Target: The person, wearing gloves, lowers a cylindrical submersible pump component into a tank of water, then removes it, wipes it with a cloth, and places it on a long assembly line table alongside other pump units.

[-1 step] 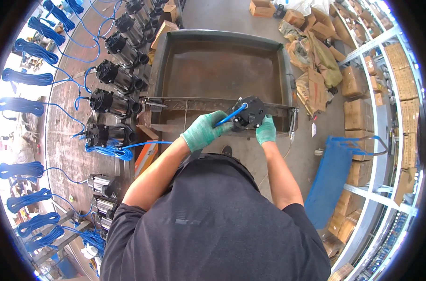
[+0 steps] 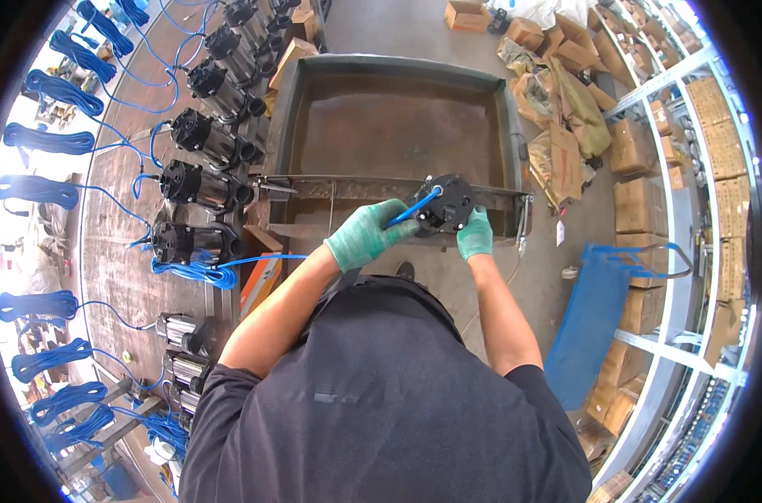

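Steadying step, by the look of it: pump gripped at the tank's near side.
Head view: left hand, fingers curled round the blue cable, tips at pump; right hand against its right side, finger closure hidden, can't tell. Next move probably needs both sides supported, cable unstrained. Versus earlier frame: practically unchanged.

We look steeply down from head height through one wide fisheye, the black cloth shirt close below us, on the near side of the dark rectangular metal tank.
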